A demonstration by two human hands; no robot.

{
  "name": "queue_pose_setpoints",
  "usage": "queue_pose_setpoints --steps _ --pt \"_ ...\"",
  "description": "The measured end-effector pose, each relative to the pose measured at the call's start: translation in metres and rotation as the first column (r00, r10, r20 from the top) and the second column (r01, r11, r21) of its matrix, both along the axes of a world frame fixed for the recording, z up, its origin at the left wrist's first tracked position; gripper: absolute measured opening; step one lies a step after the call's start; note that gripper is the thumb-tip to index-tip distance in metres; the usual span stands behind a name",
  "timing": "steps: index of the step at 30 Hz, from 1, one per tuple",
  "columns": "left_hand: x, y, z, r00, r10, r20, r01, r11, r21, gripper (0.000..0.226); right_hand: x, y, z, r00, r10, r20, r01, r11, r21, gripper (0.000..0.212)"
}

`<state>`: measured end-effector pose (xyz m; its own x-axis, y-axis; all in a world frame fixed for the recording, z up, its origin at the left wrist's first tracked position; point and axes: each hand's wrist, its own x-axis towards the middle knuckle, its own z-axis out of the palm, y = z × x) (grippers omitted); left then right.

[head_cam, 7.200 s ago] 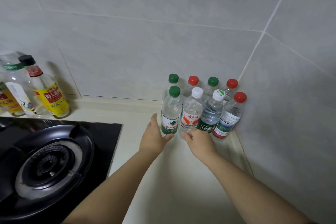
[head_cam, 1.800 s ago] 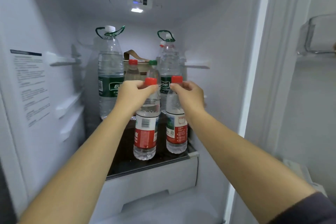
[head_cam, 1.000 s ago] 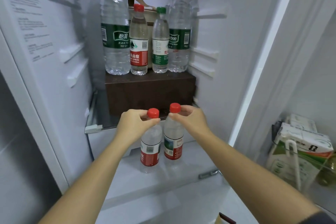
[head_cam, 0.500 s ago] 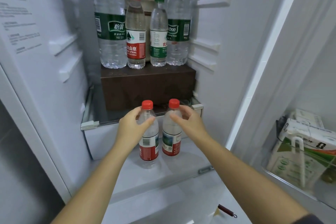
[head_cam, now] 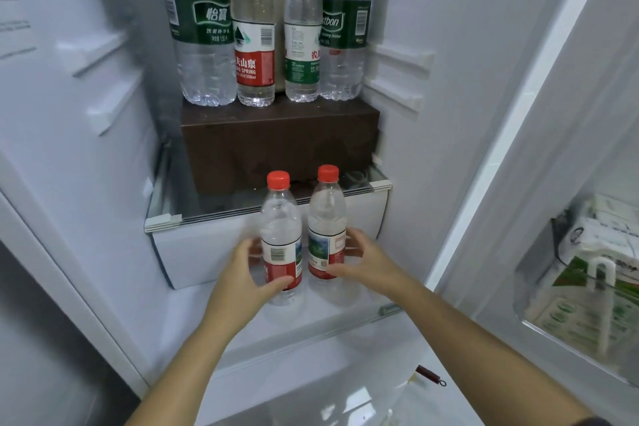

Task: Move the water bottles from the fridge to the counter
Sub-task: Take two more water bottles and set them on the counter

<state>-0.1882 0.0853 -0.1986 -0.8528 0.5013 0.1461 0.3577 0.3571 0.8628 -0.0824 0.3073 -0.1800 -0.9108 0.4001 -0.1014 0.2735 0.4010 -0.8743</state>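
Observation:
Two small red-capped water bottles stand upright side by side in front of the open fridge's drawer. My left hand (head_cam: 247, 273) grips the left bottle (head_cam: 280, 235) round its red label. My right hand (head_cam: 366, 263) grips the right bottle (head_cam: 326, 221) at label height. Higher up, on a brown box (head_cam: 276, 145), stand a red-capped bottle (head_cam: 253, 28), a green-capped bottle (head_cam: 302, 28) and two large green-labelled bottles (head_cam: 198, 28) at either side.
A glass shelf (head_cam: 162, 214) juts out below the brown box, above a white drawer (head_cam: 193, 252). The open fridge door at right holds cartons (head_cam: 598, 273) in its bin. White fridge walls close in on both sides.
Both hands have slid down from the caps to the label bands of the two bottles. The bottles came off the upper shelf and now sit lower, at drawer level.

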Motion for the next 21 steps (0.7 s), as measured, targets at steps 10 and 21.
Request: queue_pose_setpoints --steps 10,21 --pt "-0.012 0.024 -0.006 0.969 -0.105 0.222 0.111 0.994 -0.012 0.056 -0.023 0.000 -0.007 0.998 0.037 -0.043 -0.042 0.993 -0.110 0.074" --pt "-0.012 0.033 -0.018 0.908 -0.105 0.406 0.038 0.985 0.170 0.075 -0.030 -0.005 -0.015 0.997 0.005 -0.074 -0.026 0.958 -0.287 0.059"
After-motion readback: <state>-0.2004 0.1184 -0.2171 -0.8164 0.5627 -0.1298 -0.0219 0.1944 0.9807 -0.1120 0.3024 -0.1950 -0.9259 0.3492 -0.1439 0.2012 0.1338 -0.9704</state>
